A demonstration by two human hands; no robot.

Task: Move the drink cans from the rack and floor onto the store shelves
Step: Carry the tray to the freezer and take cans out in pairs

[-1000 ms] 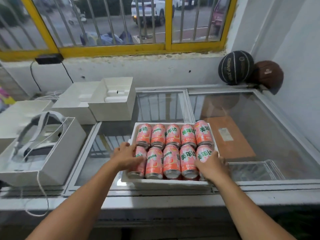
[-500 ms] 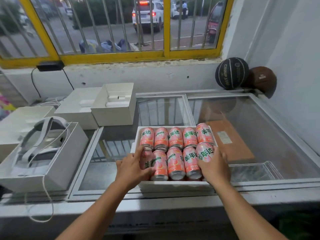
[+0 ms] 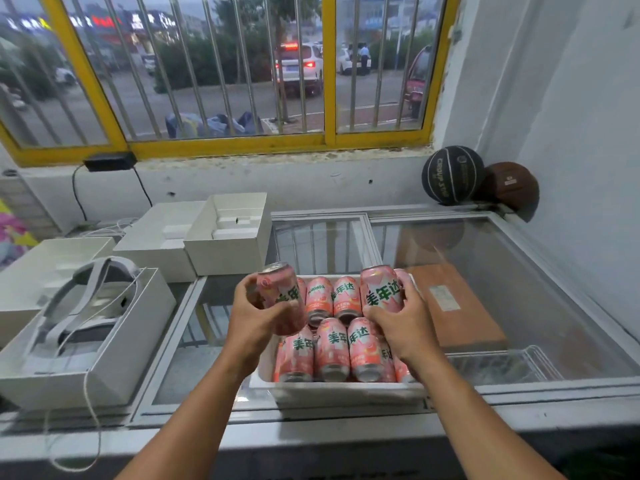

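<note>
A white tray [image 3: 341, 393] of several pink drink cans [image 3: 331, 348] sits on the glass lid of a chest freezer [image 3: 540, 299]. My left hand [image 3: 252, 322] holds one pink can [image 3: 278, 294] lifted above the tray's left side, tilted slightly. My right hand [image 3: 403, 325] grips a second pink can [image 3: 379, 289] raised over the tray's right side, upright with its green lettering facing me. The remaining cans stand in two rows below and between my hands. No store shelf is in view.
White open boxes [image 3: 227, 232] stand at the back left, and one at the left [image 3: 104, 344] holds a white headset. Two basketballs [image 3: 452, 174] rest in the far right corner against the wall. A barred yellow-framed window [image 3: 242, 143] runs behind.
Both hands were resting on the front-row cans in the tray. Each has closed on a can and lifted it up out of the tray, and the view has tilted upward.
</note>
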